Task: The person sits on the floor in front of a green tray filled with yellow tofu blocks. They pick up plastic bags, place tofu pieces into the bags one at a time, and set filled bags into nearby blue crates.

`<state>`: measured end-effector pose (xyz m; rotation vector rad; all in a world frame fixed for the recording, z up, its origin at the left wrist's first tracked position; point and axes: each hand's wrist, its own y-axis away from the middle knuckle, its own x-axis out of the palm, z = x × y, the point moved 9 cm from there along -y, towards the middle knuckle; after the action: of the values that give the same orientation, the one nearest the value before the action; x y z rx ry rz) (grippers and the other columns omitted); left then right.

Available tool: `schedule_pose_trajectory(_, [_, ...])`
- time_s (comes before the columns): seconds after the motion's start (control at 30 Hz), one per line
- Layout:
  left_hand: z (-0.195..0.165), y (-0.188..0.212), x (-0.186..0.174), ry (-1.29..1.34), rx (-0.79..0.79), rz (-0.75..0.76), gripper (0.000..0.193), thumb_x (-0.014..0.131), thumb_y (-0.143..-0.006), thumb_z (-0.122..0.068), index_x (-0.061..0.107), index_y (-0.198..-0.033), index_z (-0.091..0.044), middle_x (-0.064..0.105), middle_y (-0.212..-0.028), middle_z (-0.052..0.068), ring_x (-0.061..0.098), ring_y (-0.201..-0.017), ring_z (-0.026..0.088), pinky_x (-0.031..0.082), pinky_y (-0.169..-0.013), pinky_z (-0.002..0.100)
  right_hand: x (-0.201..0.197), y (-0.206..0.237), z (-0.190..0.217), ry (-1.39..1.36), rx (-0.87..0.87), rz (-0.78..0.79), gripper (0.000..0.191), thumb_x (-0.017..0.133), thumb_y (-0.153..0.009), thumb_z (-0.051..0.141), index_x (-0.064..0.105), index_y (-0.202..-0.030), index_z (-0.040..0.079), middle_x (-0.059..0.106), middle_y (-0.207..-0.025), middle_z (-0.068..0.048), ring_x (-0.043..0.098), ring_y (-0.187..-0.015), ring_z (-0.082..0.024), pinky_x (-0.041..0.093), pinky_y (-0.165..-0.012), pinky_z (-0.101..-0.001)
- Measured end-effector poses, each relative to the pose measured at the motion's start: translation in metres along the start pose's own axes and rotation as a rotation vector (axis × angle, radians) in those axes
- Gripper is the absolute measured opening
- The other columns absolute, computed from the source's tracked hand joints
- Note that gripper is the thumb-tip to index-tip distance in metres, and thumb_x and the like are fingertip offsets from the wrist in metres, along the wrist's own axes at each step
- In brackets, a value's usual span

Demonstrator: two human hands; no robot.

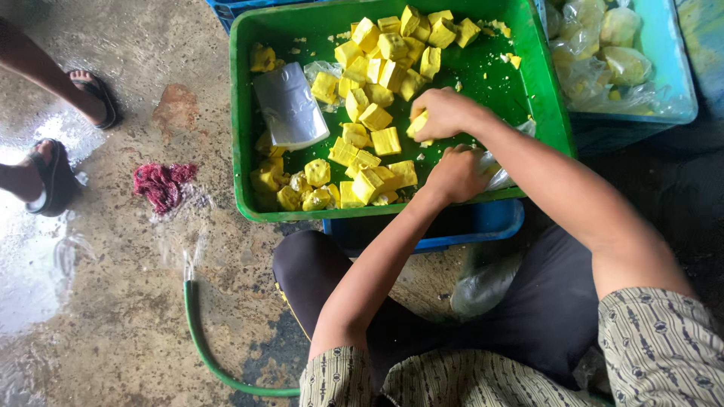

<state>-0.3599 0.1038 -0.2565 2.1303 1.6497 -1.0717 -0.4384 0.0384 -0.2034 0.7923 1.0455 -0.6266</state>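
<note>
bare tray floor [483, 75] beyond yellow cubes [375, 117]; grey scoop [289, 105] blocks left.

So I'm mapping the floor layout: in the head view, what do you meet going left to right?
Sandalled feet → red rag → green hose → green tray → grey scoop → yellow cubes → right hand → blue tub.

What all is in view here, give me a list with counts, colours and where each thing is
green tray: one, green, top centre on a blue crate
yellow cubes: many, yellow, spread in the tray
grey scoop: one, grey, tray's left part
blue crate: one, blue, under the tray
bagged cubes: several clear bags, blue tub top right
red rag: one, red, wet floor left
green hose: one, green, floor bottom left
sandalled feet: two, another person, left edge
left hand: holds clear bag
right hand: grip on a yellow cube
</note>
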Motion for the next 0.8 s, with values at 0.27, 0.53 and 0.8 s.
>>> schedule_pose_trajectory(0.27, [-0.006, 0.006, -0.007, 0.052, 0.08, -0.122, 0.048, 0.069, -0.083, -0.038, 0.07, -0.113, 0.0, 0.071, -0.104, 0.028, 0.065, -0.105, 0.043, 0.046, -0.1, 0.051, -0.015, 0.015, 0.013, 0.092, -0.15, -0.105, 0.092, 0.1, -0.053, 0.041, 0.064, -0.125, -0.003, 0.067, -0.117, -0.026, 0.066, -0.107, -0.042, 0.054, -0.084, -0.0464])
schedule_pose_trajectory(0.53, [-0.005, 0.01, -0.008, 0.027, 0.024, -0.044, 0.047, 0.07, -0.081, -0.039, 0.069, -0.107, 0.0, 0.071, -0.103, 0.026, 0.065, -0.107, 0.04, 0.048, -0.101, 0.049, 0.002, 0.03, -0.028, -0.15, 0.135, 0.162, 0.067, 0.078, -0.08, 0.053, 0.075, -0.119, -0.001, 0.077, -0.108, -0.021, 0.071, -0.098, -0.034, 0.054, -0.08, -0.0441])
schedule_pose_trajectory(0.8, [-0.007, 0.012, -0.01, 0.246, 0.202, -0.202, 0.063, 0.071, -0.083, -0.035, 0.059, -0.127, 0.008, 0.064, -0.121, 0.034, 0.059, -0.113, 0.047, 0.045, -0.098, 0.05, 0.002, 0.043, 0.03, -0.083, -0.367, -0.174, 0.084, 0.095, -0.057, 0.029, 0.06, -0.128, 0.001, 0.064, -0.116, -0.027, 0.061, -0.108, -0.045, 0.052, -0.084, -0.0496])
